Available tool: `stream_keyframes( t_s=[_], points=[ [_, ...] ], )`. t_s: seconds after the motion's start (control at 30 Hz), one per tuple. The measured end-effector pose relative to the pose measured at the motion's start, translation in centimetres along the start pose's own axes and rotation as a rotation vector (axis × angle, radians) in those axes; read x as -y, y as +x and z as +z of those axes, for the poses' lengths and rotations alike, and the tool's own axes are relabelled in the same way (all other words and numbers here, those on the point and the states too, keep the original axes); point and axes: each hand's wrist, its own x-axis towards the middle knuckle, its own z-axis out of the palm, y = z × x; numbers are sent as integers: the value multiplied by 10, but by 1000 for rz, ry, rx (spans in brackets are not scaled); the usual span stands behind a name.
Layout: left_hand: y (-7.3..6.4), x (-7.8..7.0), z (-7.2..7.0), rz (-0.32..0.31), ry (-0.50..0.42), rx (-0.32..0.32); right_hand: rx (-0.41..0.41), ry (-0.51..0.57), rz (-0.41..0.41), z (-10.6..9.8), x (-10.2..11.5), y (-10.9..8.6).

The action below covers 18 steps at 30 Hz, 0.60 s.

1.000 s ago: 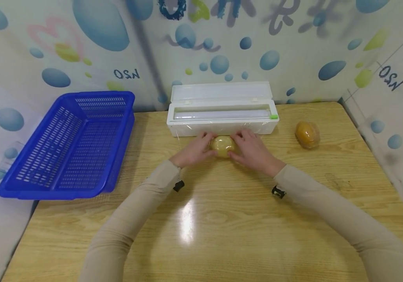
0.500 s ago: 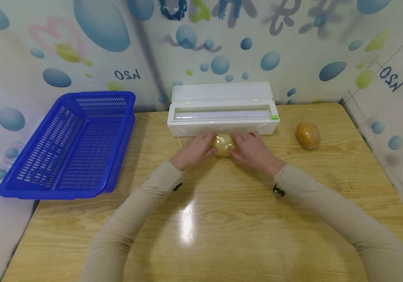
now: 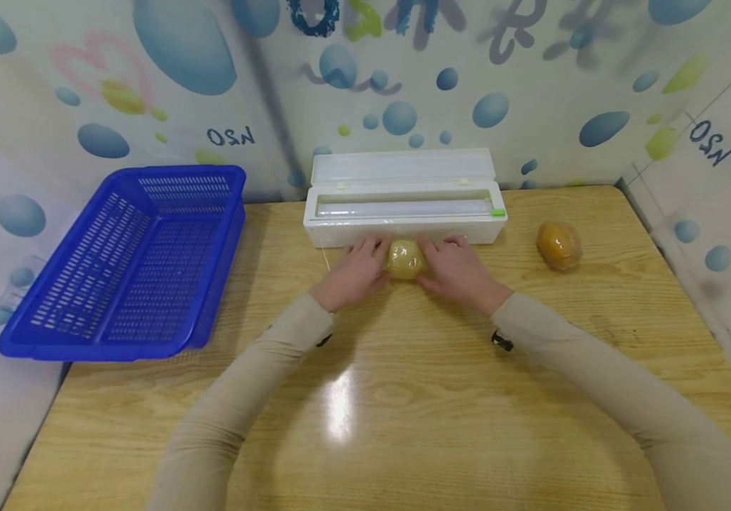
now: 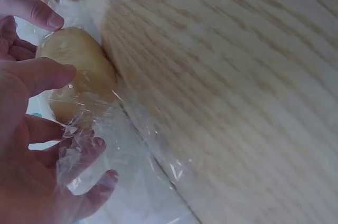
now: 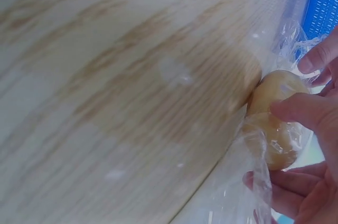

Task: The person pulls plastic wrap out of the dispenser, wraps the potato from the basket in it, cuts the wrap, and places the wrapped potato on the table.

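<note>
A smooth yellow oval, which looks like a potato (image 3: 405,259), lies in clear cling film on the table, close before the white film dispenser (image 3: 404,232). My left hand (image 3: 358,270) grips its left end; in the left wrist view the thumb lies along it and the fingers are in bunched film (image 4: 79,155). At the other end my right hand (image 3: 458,271) holds it, thumb on its near side in the right wrist view. Film (image 5: 227,192) stretches from the potato over the table edge side of that view.
The dispenser's lid stands raised, showing a film roll (image 3: 404,207) and a green slider (image 3: 497,212). A wrapped orange-yellow oval (image 3: 559,245) sits on the table (image 3: 429,411) to the right. At the left stands a blue plastic basket (image 3: 202,305). A patterned wall rises behind.
Both hands have shifted slightly away from me toward the dispenser, and the wrapped potato with them. The fingers have closed in a little at its ends.
</note>
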Motion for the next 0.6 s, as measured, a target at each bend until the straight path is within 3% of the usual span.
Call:
stream_keyframes(
  t_s=[0.3,0.43,0.6],
  points=[
    [-3,13,2,54,-56,-45,19,33,50,3,-5,1],
    [-4,21,3,72,-104,-29,9,60,65,5,-8,1],
    [-3,29,3,46,-149,0,13,41,55,3,-7,1]
  ],
)
